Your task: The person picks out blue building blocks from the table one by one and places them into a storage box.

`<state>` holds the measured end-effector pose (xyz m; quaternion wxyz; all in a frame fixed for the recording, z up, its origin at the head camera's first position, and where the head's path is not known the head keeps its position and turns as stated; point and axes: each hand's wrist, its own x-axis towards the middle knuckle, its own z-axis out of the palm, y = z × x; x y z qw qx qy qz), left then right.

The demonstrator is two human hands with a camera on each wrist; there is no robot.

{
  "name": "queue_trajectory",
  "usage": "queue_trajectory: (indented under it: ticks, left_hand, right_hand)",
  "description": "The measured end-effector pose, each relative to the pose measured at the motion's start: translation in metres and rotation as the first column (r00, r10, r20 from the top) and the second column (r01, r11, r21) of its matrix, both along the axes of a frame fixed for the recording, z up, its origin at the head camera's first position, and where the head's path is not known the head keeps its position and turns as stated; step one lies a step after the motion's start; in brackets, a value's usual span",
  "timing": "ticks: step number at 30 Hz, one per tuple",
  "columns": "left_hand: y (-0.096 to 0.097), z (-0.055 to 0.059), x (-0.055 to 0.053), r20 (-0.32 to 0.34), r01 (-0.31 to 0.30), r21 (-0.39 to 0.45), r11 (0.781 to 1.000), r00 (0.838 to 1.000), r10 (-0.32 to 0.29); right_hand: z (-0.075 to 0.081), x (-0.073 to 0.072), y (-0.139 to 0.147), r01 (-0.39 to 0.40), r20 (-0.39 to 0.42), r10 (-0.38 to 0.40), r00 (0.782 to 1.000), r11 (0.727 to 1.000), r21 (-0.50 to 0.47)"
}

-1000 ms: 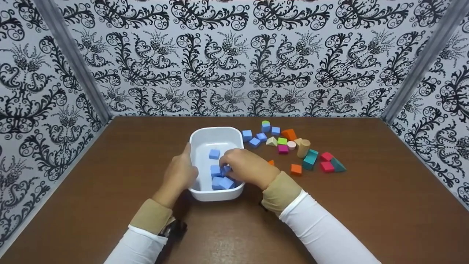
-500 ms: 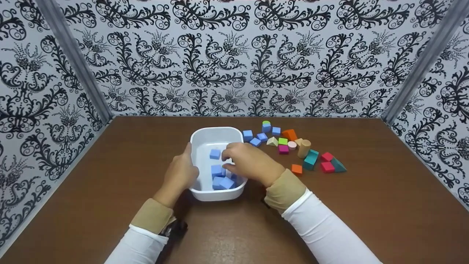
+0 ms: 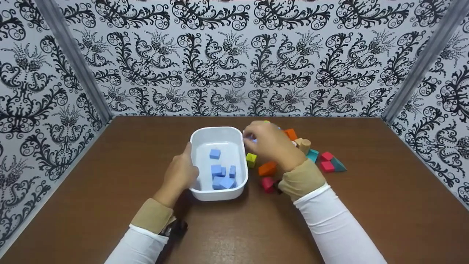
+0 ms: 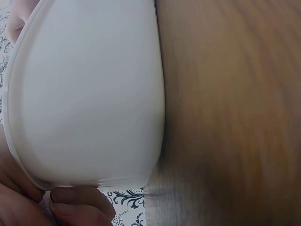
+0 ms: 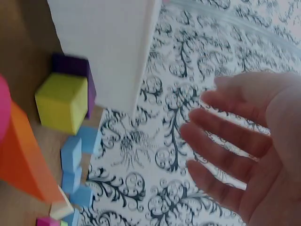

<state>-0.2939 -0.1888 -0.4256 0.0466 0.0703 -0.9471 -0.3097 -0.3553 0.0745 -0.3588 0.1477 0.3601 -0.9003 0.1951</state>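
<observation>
Your left grip (image 3: 180,171) pinches the white tub (image 3: 218,196) by its wall while your right grip (image 3: 266,140), relaxed and empty, hangs above blue blocks (image 5: 71,155), likely light, rigid and best pinched by opposite faces.

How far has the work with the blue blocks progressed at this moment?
Apparently done: several blue blocks lie inside the white tub. In hand: the left hand holds the tub; the right hand is empty. Probably left: the loose blue blocks outside the tub.
</observation>
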Motion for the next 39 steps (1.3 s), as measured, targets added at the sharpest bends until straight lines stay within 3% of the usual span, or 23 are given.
queue_trajectory:
  ticks: [5, 13, 19, 22, 26, 32, 39]
  left_hand:
    - [-0.001, 0.002, -0.001, 0.008, -0.003, -0.004, 1.000, 1.000, 0.003]
    - [-0.003, 0.000, -0.001, 0.019, -0.014, 0.006, 1.000, 1.000, 0.014]
    - [-0.003, -0.002, -0.001, 0.015, -0.017, 0.020, 1.000, 1.000, 0.017]
    - [-0.002, -0.003, 0.001, 0.019, -0.013, 0.033, 0.999, 1.000, 0.013]
    - [0.000, -0.005, 0.003, 0.030, -0.024, 0.050, 0.998, 0.999, 0.022]
    - [0.004, -0.004, 0.002, 0.009, -0.019, 0.044, 0.999, 1.000, 0.018]
    - [0.003, -0.001, 0.000, -0.002, -0.012, 0.027, 1.000, 1.000, 0.012]
  right_hand:
    - [0.001, -0.014, 0.015, 0.140, 0.016, -0.140, 0.990, 0.990, -0.019]
    - [-0.007, -0.044, 0.020, 0.253, 0.167, -0.258, 0.952, 0.966, 0.051]
    - [-0.015, -0.066, 0.000, 0.217, 0.138, -0.240, 0.961, 0.962, 0.163]
    - [-0.019, -0.074, -0.012, 0.212, 0.107, -0.244, 0.964, 0.946, 0.246]
    - [-0.023, -0.082, -0.022, 0.203, 0.135, -0.257, 0.957, 0.926, 0.319]
    - [-0.025, -0.090, -0.021, 0.156, 0.201, -0.229, 0.952, 0.933, 0.325]
    - [-0.033, -0.095, -0.021, 0.126, 0.194, -0.177, 0.965, 0.960, 0.252]
